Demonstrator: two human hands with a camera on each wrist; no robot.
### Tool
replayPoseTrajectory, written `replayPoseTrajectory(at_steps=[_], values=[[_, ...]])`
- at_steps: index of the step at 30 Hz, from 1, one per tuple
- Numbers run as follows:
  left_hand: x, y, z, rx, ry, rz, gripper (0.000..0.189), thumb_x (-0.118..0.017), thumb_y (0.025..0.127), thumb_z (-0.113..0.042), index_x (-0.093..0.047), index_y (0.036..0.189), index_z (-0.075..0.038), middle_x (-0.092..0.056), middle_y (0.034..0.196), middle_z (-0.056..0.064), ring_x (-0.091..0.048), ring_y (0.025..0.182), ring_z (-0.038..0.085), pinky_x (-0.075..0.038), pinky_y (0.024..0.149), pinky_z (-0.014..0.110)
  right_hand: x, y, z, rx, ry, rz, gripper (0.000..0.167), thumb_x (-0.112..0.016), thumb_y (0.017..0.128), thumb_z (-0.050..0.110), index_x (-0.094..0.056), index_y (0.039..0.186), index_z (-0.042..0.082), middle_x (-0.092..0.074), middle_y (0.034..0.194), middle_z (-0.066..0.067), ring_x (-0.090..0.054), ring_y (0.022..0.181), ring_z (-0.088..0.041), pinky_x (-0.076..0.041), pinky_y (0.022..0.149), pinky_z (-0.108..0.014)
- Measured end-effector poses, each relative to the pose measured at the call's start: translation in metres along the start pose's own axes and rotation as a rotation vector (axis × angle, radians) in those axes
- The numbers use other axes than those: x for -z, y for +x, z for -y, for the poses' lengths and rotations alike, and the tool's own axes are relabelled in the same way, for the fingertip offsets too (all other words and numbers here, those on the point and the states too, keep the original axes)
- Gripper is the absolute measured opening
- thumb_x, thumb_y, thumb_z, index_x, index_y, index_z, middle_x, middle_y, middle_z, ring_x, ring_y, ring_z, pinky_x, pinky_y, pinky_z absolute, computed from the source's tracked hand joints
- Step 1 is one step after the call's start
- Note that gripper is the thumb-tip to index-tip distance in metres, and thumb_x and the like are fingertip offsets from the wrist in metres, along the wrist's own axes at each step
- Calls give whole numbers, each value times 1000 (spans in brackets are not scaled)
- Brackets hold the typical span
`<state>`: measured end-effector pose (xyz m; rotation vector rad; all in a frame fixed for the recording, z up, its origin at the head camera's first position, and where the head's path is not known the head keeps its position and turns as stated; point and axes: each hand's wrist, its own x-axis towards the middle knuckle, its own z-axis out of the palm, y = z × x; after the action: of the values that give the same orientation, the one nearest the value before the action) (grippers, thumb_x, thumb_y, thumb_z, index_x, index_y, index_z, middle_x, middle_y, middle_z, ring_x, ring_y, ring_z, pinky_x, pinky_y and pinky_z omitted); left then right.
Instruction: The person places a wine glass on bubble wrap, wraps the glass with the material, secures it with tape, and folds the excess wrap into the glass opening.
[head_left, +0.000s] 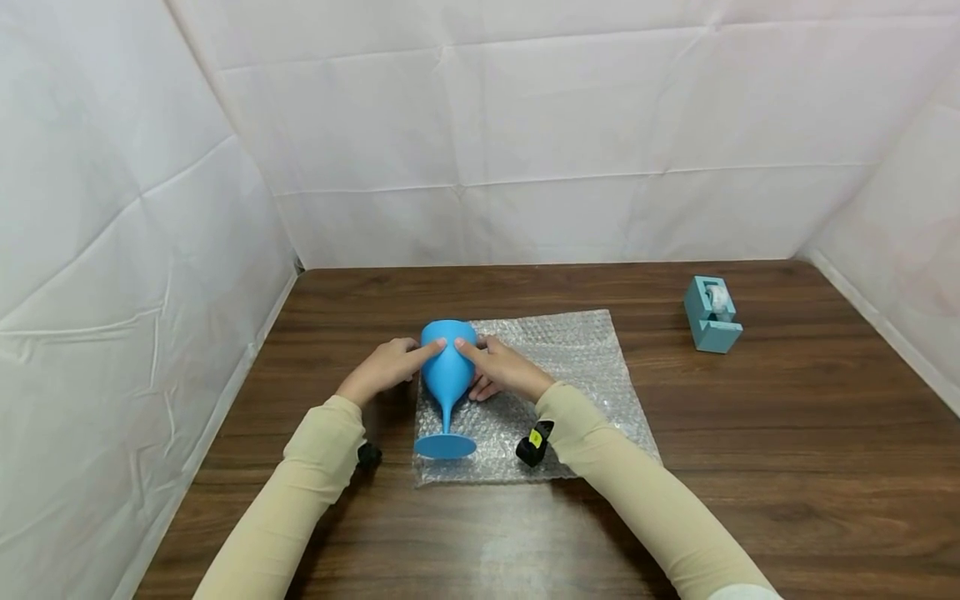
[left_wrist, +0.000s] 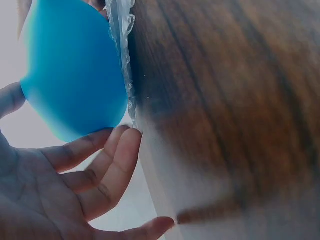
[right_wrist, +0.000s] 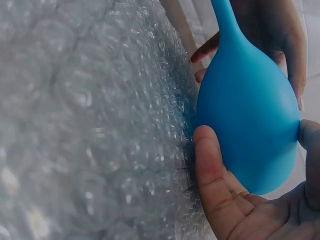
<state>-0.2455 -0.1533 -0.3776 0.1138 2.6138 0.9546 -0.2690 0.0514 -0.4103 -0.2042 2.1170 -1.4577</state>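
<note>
A blue plastic goblet (head_left: 447, 379) lies on its side along the left edge of a sheet of bubble wrap (head_left: 585, 367), its round foot toward me and its bowl pointing away. My left hand (head_left: 384, 368) grips the bowl from the left, thumb on top and fingertips low on its side, as the left wrist view shows on the goblet (left_wrist: 75, 75). From the right, my right hand (head_left: 512, 371) holds the same bowl, thumb above and fingers (right_wrist: 210, 170) between it and the wrap. Both thumbs come close together near the rim.
A teal tape dispenser (head_left: 712, 317) with a roll of clear tape stands at the back right of the brown wooden table (head_left: 787, 417). White sheeting (head_left: 555, 125) hangs behind the table and along both sides.
</note>
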Motion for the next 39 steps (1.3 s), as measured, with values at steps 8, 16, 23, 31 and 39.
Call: replayPoseTrajectory(at_steps=[8,16,23,31,39], values=[[0,1,2,7,-11,12,78,-38,96,-61,-40,140,3,-61,107,18,-61,93,28,-49,82,43,0,0,1,-2,6,-5,75,-44,98,53,-23,147,1,-64,91,-19,-67,66,-21,-58,65,-35],[0,2,0,27,-139,55,80,-39,96,-60,-25,147,0,-58,111,20,-61,93,28,-52,79,40,1,-1,0,14,25,-14,75,-46,97,53,-23,147,2,-64,91,-19,-67,66,-22,-58,66,-36],[0,3,1,43,-217,98,80,-38,97,-59,-19,149,-1,-55,120,24,-62,95,29,-53,84,44,4,-2,-2,15,51,-4,74,-45,98,51,-20,149,4,-63,87,-18,-66,65,-21,-58,67,-36],[-2,3,0,39,-319,95,75,-31,101,-53,-6,153,-5,-49,131,28,-63,105,34,-51,91,46,8,-5,-5,26,38,-2,73,-46,98,51,-24,149,4,-62,95,-19,-67,70,-22,-58,70,-37],[-6,3,-3,59,-378,41,65,-29,104,-44,-11,152,-5,-51,122,26,-63,97,32,-53,88,45,11,-5,-9,18,75,15,70,-46,99,47,-28,147,0,-62,94,-18,-67,73,-22,-58,73,-36]])
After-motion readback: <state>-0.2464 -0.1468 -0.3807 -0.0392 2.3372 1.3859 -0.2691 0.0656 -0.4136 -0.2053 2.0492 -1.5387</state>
